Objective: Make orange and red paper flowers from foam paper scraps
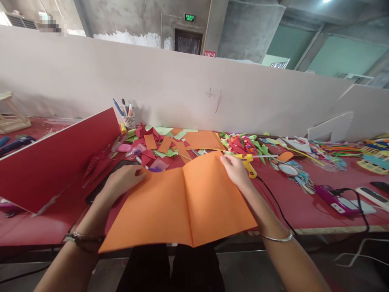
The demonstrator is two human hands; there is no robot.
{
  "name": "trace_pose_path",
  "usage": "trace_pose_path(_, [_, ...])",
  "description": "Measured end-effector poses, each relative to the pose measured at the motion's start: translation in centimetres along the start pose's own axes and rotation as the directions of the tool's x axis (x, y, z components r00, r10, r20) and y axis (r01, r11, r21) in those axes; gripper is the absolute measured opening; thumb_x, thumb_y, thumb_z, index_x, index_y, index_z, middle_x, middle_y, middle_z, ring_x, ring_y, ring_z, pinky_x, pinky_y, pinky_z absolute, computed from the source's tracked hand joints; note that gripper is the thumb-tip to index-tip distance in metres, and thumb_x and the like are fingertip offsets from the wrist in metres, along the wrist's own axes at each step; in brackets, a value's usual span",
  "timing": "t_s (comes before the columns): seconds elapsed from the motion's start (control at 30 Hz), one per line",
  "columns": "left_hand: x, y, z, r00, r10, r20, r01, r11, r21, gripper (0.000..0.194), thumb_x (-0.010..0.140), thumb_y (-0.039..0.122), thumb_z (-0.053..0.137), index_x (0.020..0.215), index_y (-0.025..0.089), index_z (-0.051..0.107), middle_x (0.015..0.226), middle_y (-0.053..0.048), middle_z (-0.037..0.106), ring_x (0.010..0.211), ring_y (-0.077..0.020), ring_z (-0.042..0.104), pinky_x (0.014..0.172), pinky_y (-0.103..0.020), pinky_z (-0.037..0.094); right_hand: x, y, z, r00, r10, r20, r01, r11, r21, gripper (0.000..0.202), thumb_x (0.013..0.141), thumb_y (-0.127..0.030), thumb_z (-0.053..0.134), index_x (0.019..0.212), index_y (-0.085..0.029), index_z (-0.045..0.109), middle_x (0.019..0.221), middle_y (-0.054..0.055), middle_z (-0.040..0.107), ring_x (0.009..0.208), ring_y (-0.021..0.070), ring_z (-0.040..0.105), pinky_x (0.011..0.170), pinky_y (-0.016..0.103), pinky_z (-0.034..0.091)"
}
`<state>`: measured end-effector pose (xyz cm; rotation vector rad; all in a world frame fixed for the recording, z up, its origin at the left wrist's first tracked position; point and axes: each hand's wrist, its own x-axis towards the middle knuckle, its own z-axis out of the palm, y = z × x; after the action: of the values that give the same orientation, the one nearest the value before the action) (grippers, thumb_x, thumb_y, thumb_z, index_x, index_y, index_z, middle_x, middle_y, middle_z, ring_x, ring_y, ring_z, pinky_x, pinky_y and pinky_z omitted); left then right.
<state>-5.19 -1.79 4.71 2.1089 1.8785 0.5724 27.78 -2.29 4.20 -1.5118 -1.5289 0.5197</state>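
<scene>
A large sheet of orange paper [161, 207] is spread before me, with a crease running down its middle. My left hand [127, 177] grips its upper left edge, the fingertips partly hidden. At the upper right edge, my right hand [234, 168] pinches the sheet between thumb and fingers. The sheet is held up over the table's front edge and my lap. Right beside my right hand lies a yellow hot glue gun [249, 166] with a black cord. Beyond the sheet are scattered orange paper pieces [165, 144] and a stack of orange sheets [203, 139].
A red board [67, 158] leans at the left, near a pen cup [129, 120]. Folded red and green paper shapes [241, 142] lie at the back. To the right are a tape roll [288, 170], a purple power strip [336, 200] and colourful strips [334, 148]. A white partition [170, 89] borders the red table.
</scene>
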Motion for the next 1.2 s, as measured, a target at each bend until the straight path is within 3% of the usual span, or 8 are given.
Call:
trace_pose_path(0.07, [-0.2, 0.7, 0.8, 0.997, 0.083, -0.011, -0.076, 0.951, 0.299, 0.016, 0.073, 0.027, 0.045, 0.078, 0.017, 0.058, 0.083, -0.006, 0.059, 0.074, -0.0226, 0.055, 0.055, -0.026, 0.037, -0.3, 1.1, 0.9, 0.999, 0.01, 0.04, -0.009, 1.0, -0.025, 0.026, 0.075, -0.041, 0.043, 0.062, -0.019, 0.046, 0.051, -0.003, 0.043, 0.048, 0.0115, 0.039, 0.048, 0.024, 0.028])
trace_pose_path(0.13, [-0.3, 1.9, 1.6, 0.972, 0.23, -0.041, -0.193, 0.892, 0.41, 0.028, 0.074, 0.021, 0.044, 0.1, 0.016, 0.053, 0.103, -0.01, 0.054, 0.095, -0.0245, 0.051, 0.068, -0.029, 0.041, -0.6, 2.2, 1.6, 0.998, 0.026, 0.064, -0.024, 0.999, -0.028, 0.024, 0.075, -0.039, 0.043, 0.062, -0.018, 0.047, 0.052, -0.002, 0.047, 0.048, 0.0123, 0.042, 0.048, 0.024, 0.029])
trace_pose_path(0.23, [0.1, 3.5, 3.0, 0.825, 0.506, 0.25, -0.562, 0.78, 0.277, 0.037, 0.077, 0.02, 0.045, 0.114, 0.021, 0.046, 0.115, -0.007, 0.048, 0.104, -0.0201, 0.047, 0.083, -0.029, 0.039, -0.5, 3.3, 1.9, 0.995, 0.056, 0.084, -0.055, 0.998, -0.018, 0.02, 0.074, -0.036, 0.044, 0.069, -0.018, 0.05, 0.058, 0.0, 0.055, 0.051, 0.0141, 0.049, 0.05, 0.024, 0.033])
trace_pose_path(0.3, [0.5, 4.1, 4.1, 0.771, 0.538, 0.341, -0.621, 0.753, 0.217, 0.034, 0.08, 0.022, 0.043, 0.113, 0.018, 0.048, 0.113, -0.009, 0.049, 0.099, -0.0196, 0.051, 0.08, -0.028, 0.041, -0.2, 3.6, 1.8, 0.994, 0.074, 0.082, -0.073, 0.997, -0.005, 0.019, 0.073, -0.035, 0.044, 0.074, -0.017, 0.051, 0.064, 0.002, 0.058, 0.055, 0.0153, 0.053, 0.052, 0.025, 0.036])
trace_pose_path(0.5, [0.8, 4.6, 7.3, 0.808, 0.514, 0.288, -0.585, 0.761, 0.282, 0.03, 0.082, 0.022, 0.039, 0.108, 0.013, 0.051, 0.104, -0.013, 0.051, 0.094, -0.0233, 0.052, 0.076, -0.033, 0.043, -0.1, 3.8, 1.7, 0.989, 0.124, 0.084, -0.128, 0.991, 0.049, 0.025, 0.071, -0.034, 0.047, 0.09, -0.018, 0.046, 0.066, 0.002, 0.06, 0.056, 0.0157, 0.056, 0.051, 0.026, 0.04])
trace_pose_path(0.77, [0.9, 4.8, 8.6, 0.842, 0.494, 0.216, -0.537, 0.798, 0.272, 0.035, 0.083, 0.023, 0.035, 0.114, 0.013, 0.045, 0.096, -0.01, 0.049, 0.09, -0.0208, 0.05, 0.081, -0.033, 0.041, -3.3, 3.9, 1.7, 0.981, 0.138, 0.138, -0.15, 0.985, 0.081, 0.031, 0.072, -0.031, 0.047, 0.1, -0.019, 0.041, 0.066, 0.0, 0.059, 0.053, 0.0147, 0.055, 0.052, 0.027, 0.042])
trace_pose_path(0.97, [1.0, 4.8, 9.2, 0.858, 0.469, 0.21, -0.513, 0.805, 0.298, 0.038, 0.084, 0.026, 0.032, 0.118, 0.014, 0.043, 0.098, -0.01, 0.048, 0.089, -0.0214, 0.051, 0.077, -0.033, 0.041, -5.5, 3.9, 2.3, 0.996, 0.041, 0.075, -0.035, 0.996, -0.079, 0.03, 0.077, -0.028, 0.041, 0.105, -0.019, 0.041, 0.061, -0.002, 0.054, 0.049, 0.0136, 0.05, 0.051, 0.025, 0.038])
trace_pose_path(1.2, [1.0, 5.1, 9.2, 0.855, 0.465, 0.229, -0.518, 0.779, 0.354, 0.039, 0.084, 0.024, 0.032, 0.12, 0.013, 0.041, 0.101, -0.01, 0.05, 0.089, -0.0211, 0.051, 0.077, -0.033, 0.041, -6.2, 3.9, 2.4, 0.993, -0.005, 0.114, 0.046, 0.933, -0.357, 0.03, 0.079, -0.022, 0.036, 0.108, -0.018, 0.039, 0.054, -0.004, 0.047, 0.048, 0.0153, 0.048, 0.049, 0.023, 0.032])
